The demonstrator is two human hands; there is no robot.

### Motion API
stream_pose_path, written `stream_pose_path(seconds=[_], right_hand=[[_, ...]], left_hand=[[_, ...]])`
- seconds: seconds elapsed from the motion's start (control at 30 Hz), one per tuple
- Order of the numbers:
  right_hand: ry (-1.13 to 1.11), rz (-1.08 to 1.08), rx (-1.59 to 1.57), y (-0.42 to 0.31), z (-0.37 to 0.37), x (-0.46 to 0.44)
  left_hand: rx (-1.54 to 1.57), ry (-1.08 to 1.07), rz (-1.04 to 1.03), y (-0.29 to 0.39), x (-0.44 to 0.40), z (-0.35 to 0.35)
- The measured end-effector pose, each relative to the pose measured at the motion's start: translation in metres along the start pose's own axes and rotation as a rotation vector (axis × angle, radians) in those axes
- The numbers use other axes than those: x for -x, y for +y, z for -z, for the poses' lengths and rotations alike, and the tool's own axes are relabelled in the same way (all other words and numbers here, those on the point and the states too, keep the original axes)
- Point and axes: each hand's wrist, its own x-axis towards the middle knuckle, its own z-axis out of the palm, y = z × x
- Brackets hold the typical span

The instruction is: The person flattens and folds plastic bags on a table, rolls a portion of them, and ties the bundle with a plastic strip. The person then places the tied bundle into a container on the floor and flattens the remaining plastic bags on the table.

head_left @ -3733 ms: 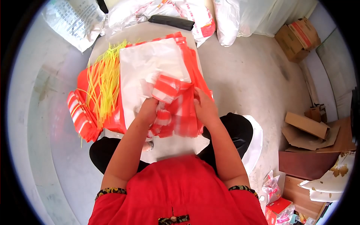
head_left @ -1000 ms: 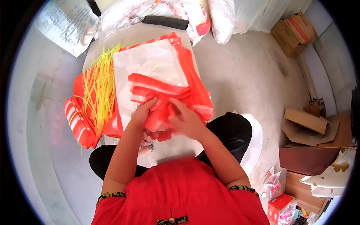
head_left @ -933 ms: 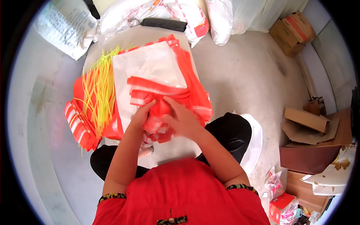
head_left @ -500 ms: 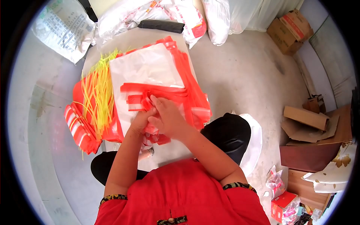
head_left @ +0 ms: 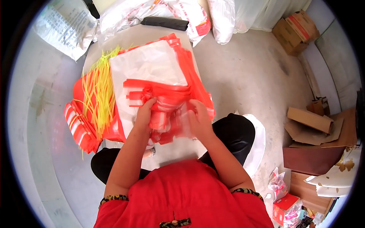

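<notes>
On the table lies a stack of red and clear-white plastic bags [head_left: 152,62]. Along its near side, a bunched red-and-white plastic bag [head_left: 167,100] has a gathered knot-like part at its left. My left hand [head_left: 144,114] is closed on the bunch just below this part. At the bag's right side is my right hand [head_left: 200,119], its fingers and thumb apart, touching the crumpled film. Long yellow strips [head_left: 99,91] hang over the left side of the stack. Next to them sits a folded red-and-white striped bundle [head_left: 81,129].
A black roll [head_left: 164,23] and white printed sacks [head_left: 192,21] lie at the table's far end. Another printed sack [head_left: 64,28] is at far left. Cardboard boxes [head_left: 295,32] stand on the floor, with an open carton [head_left: 319,155] at the right.
My hands were together at the gathered part. The right hand has moved right to the bag's side, and the bunch is spread wider. My left hand stays near the gathered part.
</notes>
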Motion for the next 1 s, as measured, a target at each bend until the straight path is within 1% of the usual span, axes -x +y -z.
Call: stream_pose_path(seconds=[0.1, 0.17, 0.27, 0.37, 0.47, 0.57, 0.67, 0.77, 0.87, 0.97, 1.0], right_hand=[[-0.046, -0.033, 0.116, 0.008, 0.015, 0.019], [-0.054, -0.026, 0.181, 0.001, 0.016, 0.026], [-0.118, -0.07, 0.347, -0.02, 0.017, 0.023], [-0.235, -0.134, 0.426, -0.033, 0.017, 0.015], [-0.237, -0.21, 0.304, -0.033, 0.016, 0.013], [-0.168, -0.164, 0.097, -0.007, 0.008, 0.017], [-0.132, -0.134, 0.275, -0.001, 0.001, 0.022], [-0.04, -0.283, -0.343, 0.028, -0.019, 0.022], [-0.118, -0.486, -0.409, -0.005, -0.002, 0.009], [-0.115, -0.387, -0.557, 0.004, -0.01, 0.011], [-0.168, -0.393, -0.477, -0.004, -0.006, 0.008]], left_hand=[[-0.001, -0.031, 0.027, -0.001, -0.004, 0.004], [0.008, -0.047, 0.032, -0.001, -0.005, 0.006], [0.023, -0.058, 0.023, -0.001, -0.002, 0.005], [0.023, -0.082, 0.004, -0.003, -0.006, 0.009], [0.01, -0.091, 0.009, -0.004, -0.009, 0.011], [0.01, -0.107, 0.039, -0.005, -0.014, 0.017], [0.006, -0.12, 0.042, -0.005, -0.016, 0.019], [0.004, -0.112, 0.031, -0.004, -0.012, 0.016], [0.03, -0.111, 0.046, -0.005, -0.014, 0.019], [0.02, -0.116, 0.047, -0.005, -0.015, 0.019], [0.014, -0.117, 0.041, -0.005, -0.014, 0.018]])
